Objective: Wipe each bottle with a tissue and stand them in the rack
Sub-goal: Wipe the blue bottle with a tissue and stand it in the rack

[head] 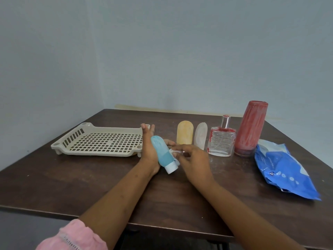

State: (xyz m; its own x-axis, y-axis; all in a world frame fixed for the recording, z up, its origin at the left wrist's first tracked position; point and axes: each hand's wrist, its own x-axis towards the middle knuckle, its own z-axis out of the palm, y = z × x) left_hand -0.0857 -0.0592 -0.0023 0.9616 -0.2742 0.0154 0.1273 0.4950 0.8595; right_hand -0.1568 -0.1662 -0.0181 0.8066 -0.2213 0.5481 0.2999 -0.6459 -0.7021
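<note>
Bare table fronts the rack; bottles (four, crowded) block the right.

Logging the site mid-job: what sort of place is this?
Likely a plain indoor room set up for a tabletop task: a dark wooden table in a corner of bare grey-blue walls, with a beige rack, smeared bottles and a blue tissue pack.
</note>
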